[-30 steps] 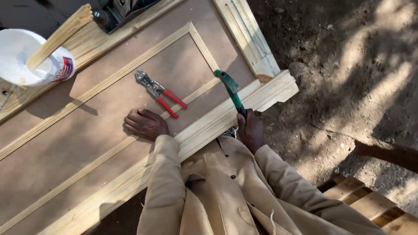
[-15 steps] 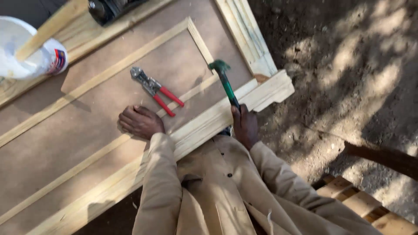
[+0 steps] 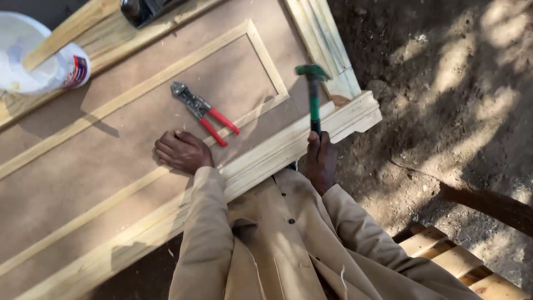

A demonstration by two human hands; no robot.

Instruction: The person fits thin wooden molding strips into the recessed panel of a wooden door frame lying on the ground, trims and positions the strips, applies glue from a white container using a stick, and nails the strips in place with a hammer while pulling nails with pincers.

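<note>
The hammer (image 3: 314,94) head is motion-blurred. The right hand (image 3: 321,161) hides the handle's lower end. The frame's edge cuts the tub (image 3: 22,55) (left) and the dark tool (image 3: 145,8) (top); its kind stays unclear.

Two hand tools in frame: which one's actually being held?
The green-handled hammer, gripped by the right hand and raised over the moulding. The red-handled pliers lie untouched on the panel beyond the left hand.
</note>
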